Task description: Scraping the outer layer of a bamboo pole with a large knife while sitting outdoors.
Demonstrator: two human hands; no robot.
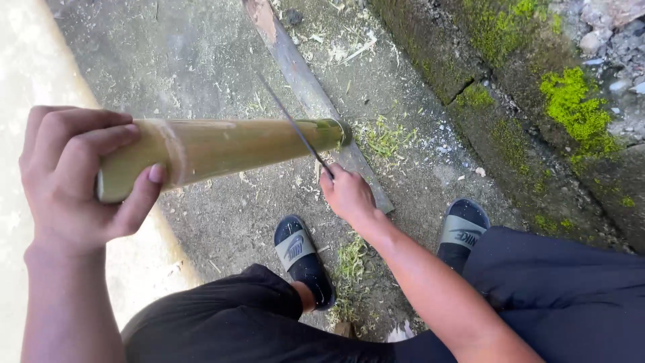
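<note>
My left hand grips the near end of a green-yellow bamboo pole, held level with its far end resting on a wooden plank. My right hand holds the handle of a long thin blade that lies across the bamboo near its far end, edge against the stalk. Green shavings lie on the ground beside the bamboo's tip.
Concrete ground with scattered chips and shavings. My two feet in dark slide sandals stand below the bamboo. A mossy stone kerb runs along the right, with rubble behind it. A pale raised slab lies at the left.
</note>
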